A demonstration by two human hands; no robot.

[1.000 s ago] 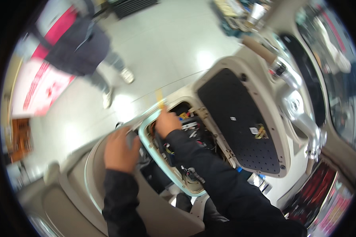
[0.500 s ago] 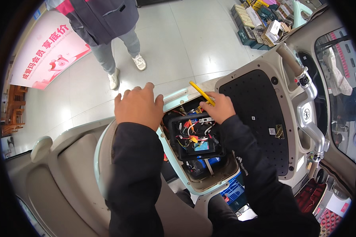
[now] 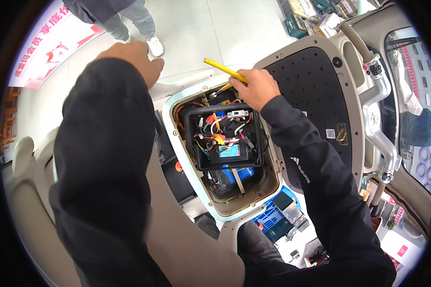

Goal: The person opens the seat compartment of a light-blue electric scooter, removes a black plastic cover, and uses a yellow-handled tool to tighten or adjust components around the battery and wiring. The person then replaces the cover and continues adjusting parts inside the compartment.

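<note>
In my right hand [image 3: 257,88], closed fingers grip a yellow-handled tool [image 3: 225,69]. A silver metal end [image 3: 214,94] shows below that hand, over the far edge of an open compartment; the tool's kind is unclear. Inside the compartment, whose rim is pale green [image 3: 171,129], a black tray [image 3: 192,160] carries tangled wires, orange and yellow connectors [image 3: 219,138] and a white breaker [image 3: 238,114]. My left hand [image 3: 131,56] is stretched out to the far left, its thumb apart. Its other fingers are hidden, so whether they touch anything cannot be told.
A black-lined panel [image 3: 311,71] stands right of the compartment, beside silver handlebars [image 3: 376,119]. Left of it lies the beige seat body [image 3: 182,229]. A person [image 3: 143,21] stands on the tiled floor beyond. Boxes [image 3: 299,24] sit at the far right; a blue crate [image 3: 268,213] is nearer.
My left hand has moved farther out and left, its fingers now out of sight. The view has shifted. My right hand still grips the yellow-handled tool, which now lies flatter.
</note>
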